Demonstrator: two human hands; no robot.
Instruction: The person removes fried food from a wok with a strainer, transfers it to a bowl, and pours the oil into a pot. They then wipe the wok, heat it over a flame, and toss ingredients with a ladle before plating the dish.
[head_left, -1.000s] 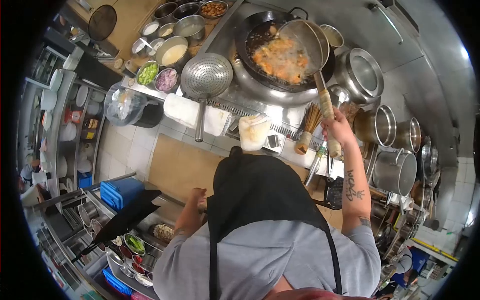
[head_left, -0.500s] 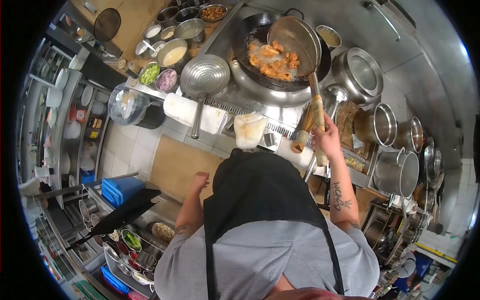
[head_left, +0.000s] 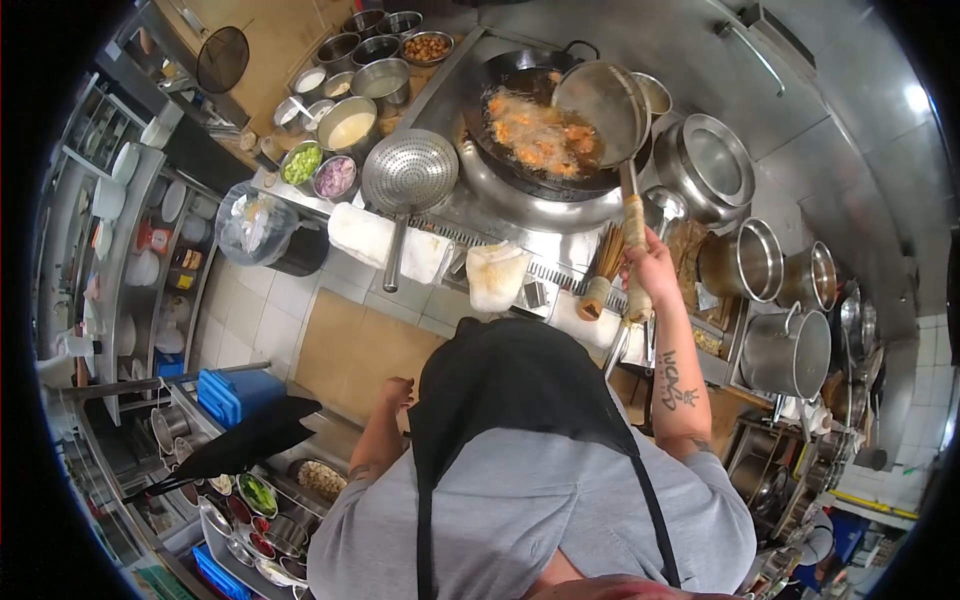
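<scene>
My right hand [head_left: 652, 266] grips the wrapped handle [head_left: 634, 235] of a large wire strainer [head_left: 600, 98], whose basket is held over the right side of the black wok [head_left: 500, 70]. Orange battered pieces [head_left: 535, 135] fry in bubbling oil under and beside the basket. My left hand [head_left: 397, 390] hangs loosely curled at my side, away from the stove, with nothing in it. My black apron and grey shirt fill the bottom of the view.
A perforated skimmer [head_left: 409, 172] rests left of the wok, above folded white cloths [head_left: 388, 240]. Bowls of sauces and chopped vegetables [head_left: 320, 170] stand at the upper left. Steel pots [head_left: 788, 350] crowd the right. A prep rack with small bowls [head_left: 262, 495] stands at the lower left.
The strainer basket has moved right and dipped toward the oil at the wok's right side. My right hand shifted slightly with it. My left hand has curled slightly.
</scene>
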